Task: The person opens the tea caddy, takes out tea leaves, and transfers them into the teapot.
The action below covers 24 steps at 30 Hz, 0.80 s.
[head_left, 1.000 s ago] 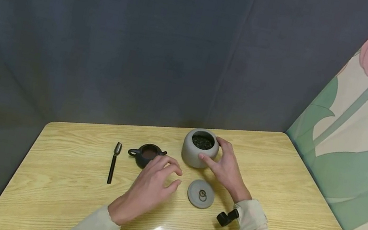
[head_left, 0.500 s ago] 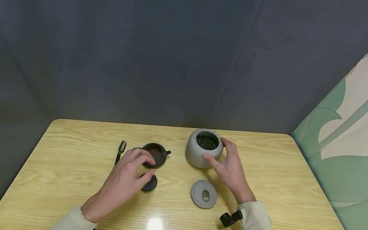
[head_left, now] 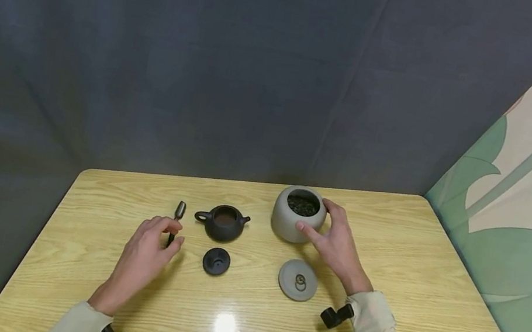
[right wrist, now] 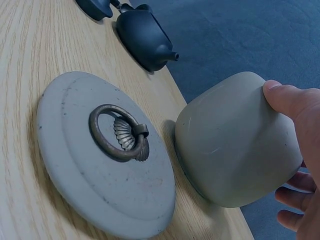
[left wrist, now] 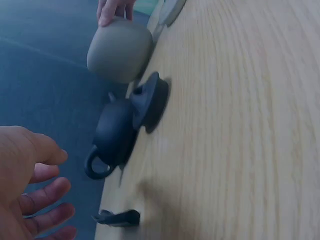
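Note:
My right hand [head_left: 339, 250] grips the side of a grey tea canister [head_left: 284, 221], its thumb at the near side; dark leaf tea shows inside. Above a tea scoop [head_left: 180, 210] with a black handle hovers my left hand [head_left: 142, 256], fingers loosely bent and holding nothing. In the left wrist view a gap separates those fingers from the scoop [left wrist: 117, 218]. A black teapot [head_left: 223, 232] stands uncovered between scoop and canister, handle to the left. Its black lid [head_left: 216, 262] lies in front of it. The grey canister lid [right wrist: 75, 145], with a metal ring, lies flat before the canister.
Everything stands on a pale wooden table [head_left: 232, 296]. A dark curtain [head_left: 241, 66] hangs along its back edge. Fabric with a tulip pattern [head_left: 506, 256] borders the right side.
My left hand has moved left, away from the teapot and its lid, to the scoop. The right hand keeps its hold on the canister. The view has shifted slightly.

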Each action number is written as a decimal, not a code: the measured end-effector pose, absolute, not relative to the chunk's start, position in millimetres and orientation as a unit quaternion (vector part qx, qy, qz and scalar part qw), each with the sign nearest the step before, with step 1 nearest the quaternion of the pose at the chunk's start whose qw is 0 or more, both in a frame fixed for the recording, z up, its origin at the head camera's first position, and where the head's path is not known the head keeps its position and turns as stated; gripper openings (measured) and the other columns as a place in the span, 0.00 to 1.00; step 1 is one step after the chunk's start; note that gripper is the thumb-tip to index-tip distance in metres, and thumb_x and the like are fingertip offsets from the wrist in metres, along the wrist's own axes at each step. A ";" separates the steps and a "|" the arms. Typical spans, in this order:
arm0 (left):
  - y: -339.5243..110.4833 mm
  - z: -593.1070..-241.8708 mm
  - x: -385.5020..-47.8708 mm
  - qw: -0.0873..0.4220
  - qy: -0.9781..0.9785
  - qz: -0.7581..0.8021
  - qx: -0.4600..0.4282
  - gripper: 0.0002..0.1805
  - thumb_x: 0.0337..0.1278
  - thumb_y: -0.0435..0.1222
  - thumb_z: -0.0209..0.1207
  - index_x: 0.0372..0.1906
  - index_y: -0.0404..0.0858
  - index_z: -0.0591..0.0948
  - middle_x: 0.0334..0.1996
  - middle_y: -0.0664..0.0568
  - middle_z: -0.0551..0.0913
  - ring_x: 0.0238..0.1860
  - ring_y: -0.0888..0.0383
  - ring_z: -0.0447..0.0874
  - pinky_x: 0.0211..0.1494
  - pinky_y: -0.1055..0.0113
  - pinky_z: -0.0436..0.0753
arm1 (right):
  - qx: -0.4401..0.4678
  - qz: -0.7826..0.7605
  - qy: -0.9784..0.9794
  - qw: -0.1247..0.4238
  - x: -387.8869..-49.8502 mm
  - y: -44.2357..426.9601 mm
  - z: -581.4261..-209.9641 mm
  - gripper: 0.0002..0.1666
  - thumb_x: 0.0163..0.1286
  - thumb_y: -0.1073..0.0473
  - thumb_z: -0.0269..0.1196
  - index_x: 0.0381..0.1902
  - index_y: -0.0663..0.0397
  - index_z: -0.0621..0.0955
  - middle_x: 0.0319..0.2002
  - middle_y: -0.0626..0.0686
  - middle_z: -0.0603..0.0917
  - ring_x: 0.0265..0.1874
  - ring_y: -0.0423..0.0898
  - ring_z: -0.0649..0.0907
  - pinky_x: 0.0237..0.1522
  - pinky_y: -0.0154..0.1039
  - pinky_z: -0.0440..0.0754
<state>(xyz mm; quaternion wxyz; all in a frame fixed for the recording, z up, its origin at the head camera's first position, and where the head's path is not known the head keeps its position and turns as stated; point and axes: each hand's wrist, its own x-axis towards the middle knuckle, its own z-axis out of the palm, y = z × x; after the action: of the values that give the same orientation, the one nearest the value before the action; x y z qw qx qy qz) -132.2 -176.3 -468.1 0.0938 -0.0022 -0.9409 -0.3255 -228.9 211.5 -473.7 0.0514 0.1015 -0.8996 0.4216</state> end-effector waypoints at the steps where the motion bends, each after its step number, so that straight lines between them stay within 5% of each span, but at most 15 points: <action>1: -177.8 -469.6 -132.9 0.091 -0.940 -0.328 0.003 0.14 0.71 0.38 0.67 0.56 0.38 0.86 0.51 0.46 0.87 0.56 0.44 0.81 0.53 0.49 0.82 | 0.101 0.422 -0.900 0.051 -228.8 211.7 -473.7 0.55 0.70 0.37 0.72 0.82 0.58 0.63 0.78 0.65 0.67 0.78 0.64 0.69 0.79 0.66 0.65; 24: -195.6 -493.1 -150.9 0.052 -0.950 -0.302 0.056 0.14 0.70 0.38 0.68 0.53 0.34 0.85 0.47 0.41 0.88 0.50 0.44 0.83 0.50 0.47 0.82 | 0.101 0.429 -0.896 0.052 -227.8 211.3 -473.3 0.54 0.70 0.37 0.73 0.81 0.57 0.64 0.78 0.64 0.67 0.78 0.62 0.70 0.79 0.66 0.66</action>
<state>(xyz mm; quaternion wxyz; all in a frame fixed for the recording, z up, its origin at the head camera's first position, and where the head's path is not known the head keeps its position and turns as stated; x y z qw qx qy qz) -150.9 -195.6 -493.1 0.0516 0.0560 -0.9501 -0.3025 -227.8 211.3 -473.3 0.0516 0.1008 -0.8964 0.4286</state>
